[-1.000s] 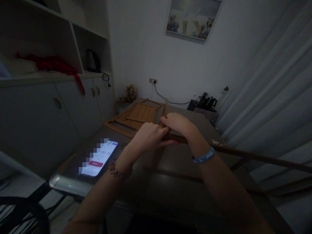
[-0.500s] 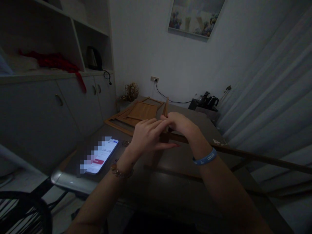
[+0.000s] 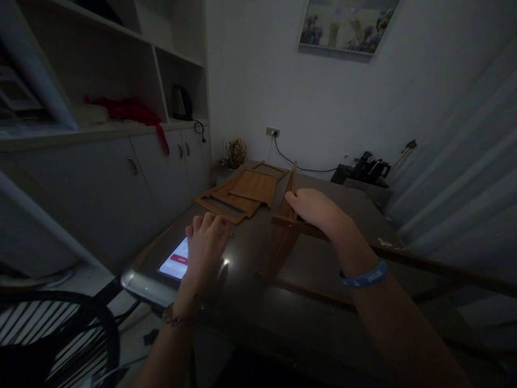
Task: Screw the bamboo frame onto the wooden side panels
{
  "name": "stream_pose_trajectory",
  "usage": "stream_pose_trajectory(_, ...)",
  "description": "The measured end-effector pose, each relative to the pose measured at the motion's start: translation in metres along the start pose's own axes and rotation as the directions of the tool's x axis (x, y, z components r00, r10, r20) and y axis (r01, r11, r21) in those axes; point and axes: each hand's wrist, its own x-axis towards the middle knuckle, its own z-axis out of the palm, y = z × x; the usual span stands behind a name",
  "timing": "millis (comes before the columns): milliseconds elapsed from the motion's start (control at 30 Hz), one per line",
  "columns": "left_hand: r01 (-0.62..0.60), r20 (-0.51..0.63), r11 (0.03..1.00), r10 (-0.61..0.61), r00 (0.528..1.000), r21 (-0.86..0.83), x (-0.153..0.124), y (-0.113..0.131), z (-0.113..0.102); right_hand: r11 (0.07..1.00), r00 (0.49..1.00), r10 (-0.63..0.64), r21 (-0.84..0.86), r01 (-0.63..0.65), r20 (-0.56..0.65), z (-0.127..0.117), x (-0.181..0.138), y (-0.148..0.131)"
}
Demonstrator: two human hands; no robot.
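My right hand point(image 3: 317, 210) is closed over the joint of a wooden frame point(image 3: 287, 237), where a long rail running off to the right meets an upright piece. My left hand point(image 3: 205, 245) hovers, fingers spread, over the dark table point(image 3: 250, 302), partly covering a lit phone point(image 3: 174, 264). Beyond it, near the table's far left corner, lies a stack of flat wooden frames and panels point(image 3: 242, 191).
White cabinets and shelves with a kettle point(image 3: 180, 103) and a red cloth point(image 3: 129, 110) line the left wall. A black chair back point(image 3: 60, 334) sits at lower left. Curtains hang on the right, dark appliances point(image 3: 365, 168) stand at the far end.
My left hand has let go of the wooden joint and moved left and down over the phone. My right hand stays on the frame. The view has shifted left.
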Motion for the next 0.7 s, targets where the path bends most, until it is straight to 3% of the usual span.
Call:
stream_pose_trajectory(100, -0.221, 0.224, 0.974, 0.205, 0.953, 0.049, -0.005, -0.009, 0.010, 1.000, 1.000, -0.006, -0.011, 0.007, 0.009, 0.000, 0.001, 0.000)
stream_pose_trajectory(167, -0.289, 0.279, 0.957, 0.268, 0.922, 0.037, -0.006, -0.010, 0.018, 1.000, 1.000, -0.012, -0.023, 0.012, 0.016, -0.001, 0.001, 0.000)
stream_pose_trajectory(367, -0.241, 0.356, 0.969, 0.205, 0.911, 0.058, 0.004, -0.004, 0.038, 0.996, 0.998, -0.047, -0.078, 0.050, 0.030, -0.005, -0.003, -0.002)
stream_pose_trajectory(567, -0.273, 0.450, 0.959, 0.213, 0.867, 0.074, 0.014, 0.004, 0.042, 0.992, 0.998, -0.059, -0.112, 0.062, 0.028, -0.004, -0.003, -0.002)
stream_pose_trajectory(700, -0.231, 0.483, 0.966, 0.148, 0.863, 0.116, 0.022, 0.011, 0.047, 0.991, 0.997, -0.074, -0.114, 0.077, 0.033, -0.002, 0.001, 0.000)
